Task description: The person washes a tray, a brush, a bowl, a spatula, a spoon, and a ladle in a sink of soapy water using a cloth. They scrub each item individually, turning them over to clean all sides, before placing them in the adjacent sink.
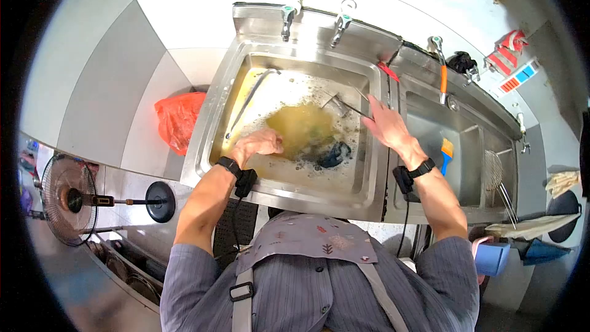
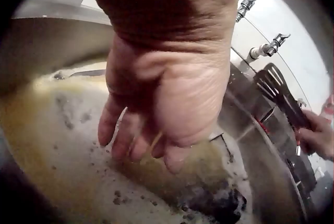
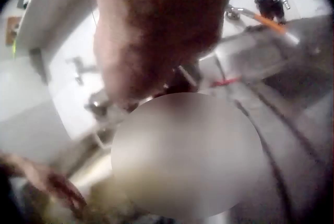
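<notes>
My left hand hangs over the left sink basin, its fingers loose and pointing down at the murky, foamy water. Nothing shows in its grasp; in the left wrist view the fingertips reach the water's surface. On the other side of the basin my right hand grips a black slotted spatula by the handle, held up above the water. A dark, crumpled item lies in the water between the hands. A long, thin-handled utensil leans along the basin's left side.
Two taps stand behind the basin. To the right, a second basin holds a blue brush with orange bristles, near a wire strainer. An orange-tipped tap rises behind it. A red plastic bag hangs at left.
</notes>
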Demonstrator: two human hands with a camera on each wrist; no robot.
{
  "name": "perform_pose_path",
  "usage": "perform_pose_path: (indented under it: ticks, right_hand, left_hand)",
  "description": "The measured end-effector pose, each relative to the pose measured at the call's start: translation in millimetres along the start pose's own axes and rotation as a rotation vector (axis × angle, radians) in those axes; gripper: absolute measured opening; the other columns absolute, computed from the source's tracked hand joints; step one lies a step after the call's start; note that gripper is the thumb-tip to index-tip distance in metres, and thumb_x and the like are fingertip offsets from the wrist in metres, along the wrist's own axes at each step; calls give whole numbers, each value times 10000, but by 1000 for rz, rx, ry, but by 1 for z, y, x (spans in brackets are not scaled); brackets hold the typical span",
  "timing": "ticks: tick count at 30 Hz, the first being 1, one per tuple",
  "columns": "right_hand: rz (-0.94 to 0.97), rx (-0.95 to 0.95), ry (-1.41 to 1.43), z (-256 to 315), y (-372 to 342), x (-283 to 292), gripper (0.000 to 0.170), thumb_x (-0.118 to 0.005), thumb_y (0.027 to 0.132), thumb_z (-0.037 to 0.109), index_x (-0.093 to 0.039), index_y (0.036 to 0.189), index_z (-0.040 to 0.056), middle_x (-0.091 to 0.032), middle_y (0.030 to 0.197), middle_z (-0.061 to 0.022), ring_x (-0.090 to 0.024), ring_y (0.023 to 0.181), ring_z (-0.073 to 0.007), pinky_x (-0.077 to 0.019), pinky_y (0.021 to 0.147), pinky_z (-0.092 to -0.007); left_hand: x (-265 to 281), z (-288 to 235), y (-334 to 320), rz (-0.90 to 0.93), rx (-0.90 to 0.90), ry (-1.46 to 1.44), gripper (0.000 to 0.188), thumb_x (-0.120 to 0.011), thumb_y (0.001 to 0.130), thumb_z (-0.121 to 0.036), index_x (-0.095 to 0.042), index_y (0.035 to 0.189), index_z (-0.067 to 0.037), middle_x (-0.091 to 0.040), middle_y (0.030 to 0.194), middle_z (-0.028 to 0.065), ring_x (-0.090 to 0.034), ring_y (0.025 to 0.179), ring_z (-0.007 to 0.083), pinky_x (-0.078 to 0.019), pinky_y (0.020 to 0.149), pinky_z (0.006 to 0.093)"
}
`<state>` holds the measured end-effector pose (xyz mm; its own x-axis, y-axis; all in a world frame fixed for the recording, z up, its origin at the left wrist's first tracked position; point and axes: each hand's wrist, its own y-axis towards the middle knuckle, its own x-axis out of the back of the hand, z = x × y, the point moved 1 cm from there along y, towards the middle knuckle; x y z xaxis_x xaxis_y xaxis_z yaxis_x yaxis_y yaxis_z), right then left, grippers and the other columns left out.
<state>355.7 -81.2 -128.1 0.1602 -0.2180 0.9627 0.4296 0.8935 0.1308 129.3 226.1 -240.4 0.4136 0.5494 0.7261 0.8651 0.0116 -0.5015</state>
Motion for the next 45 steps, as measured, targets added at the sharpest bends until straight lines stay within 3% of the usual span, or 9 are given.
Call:
perform_pose_path:
  ticks: [11,14,16,21,23,25,31,39,45]
  right_hand:
    - [188,-194,-209,-42,-79,-8,439,-628,982,346,-549,1164,-45,-702,990,-288,-697,813,-461,-569,743,-534]
    - [8,-647,878,-21,-91,-5,561,-688,984,404,-534,1284,-45,-594,759,-29,-540,543,-152,-455,478,-316]
    - [-64,-742,976,-23,-98,-8,516,-691,995,362,-513,1272,-35,-533,732,10,-492,528,-108,-412,453,-280]
    - [-449,-991,1199,-65,-118,-27,388,-720,978,423,-549,1058,84,-572,773,1,-540,543,-104,-418,423,-266]
    - [-509,-886,925,-89,-121,-21,611,-618,1012,514,-580,1319,-13,-677,1144,-181,-699,963,-265,-584,814,-394]
    - [-632,-885,188,-137,-129,-43,738,-613,1005,495,-508,1398,-121,-582,1380,-314,-555,1287,-439,-399,1132,-490]
    - [-459,-428,17,-45,-67,-23,491,-716,942,240,-595,1347,-10,-643,1278,-219,-686,1021,-331,-551,926,-432]
    - [405,-235,131,67,21,-126,742,-722,904,294,-419,1518,7,-448,1492,-371,-479,1385,-459,-436,1128,-497]
    - [852,-117,-16,65,38,-197,566,-704,884,203,-497,1340,-61,-540,1345,-353,-620,1149,-507,-553,950,-516]
  left_hand:
    - [10,-46,28,-24,-120,193,461,-683,912,-361,-696,1285,-89,-728,1138,227,-691,1038,417,-552,891,468]
    - [-2,-43,33,-94,-208,228,433,-675,915,-356,-705,1286,-135,-731,1108,220,-688,1029,419,-548,886,490]
    - [-4,-43,39,-191,-241,226,324,-654,887,-327,-758,1026,-54,-738,1054,210,-671,1050,425,-547,882,513]
    - [-2,-21,41,-240,-156,323,293,-657,868,-281,-769,990,-39,-742,1022,220,-702,1005,417,-561,860,525]
    - [2,2,34,-241,-119,336,293,-659,860,-270,-770,992,-33,-745,1021,221,-715,984,414,-566,851,528]
    - [6,17,28,-324,31,380,279,-647,856,-238,-769,976,-18,-748,1005,228,-730,941,415,-573,836,533]
    - [19,53,14,-334,146,272,340,-646,887,-268,-745,1065,3,-715,1140,269,-675,1139,395,-542,952,482]
    - [10,22,24,13,-44,153,508,-698,888,-368,-676,1222,15,-673,1252,277,-650,1164,409,-505,987,465]
    - [-15,39,69,-186,89,-262,607,-784,857,-363,-619,1306,11,-667,1290,267,-659,1156,405,-534,974,446]
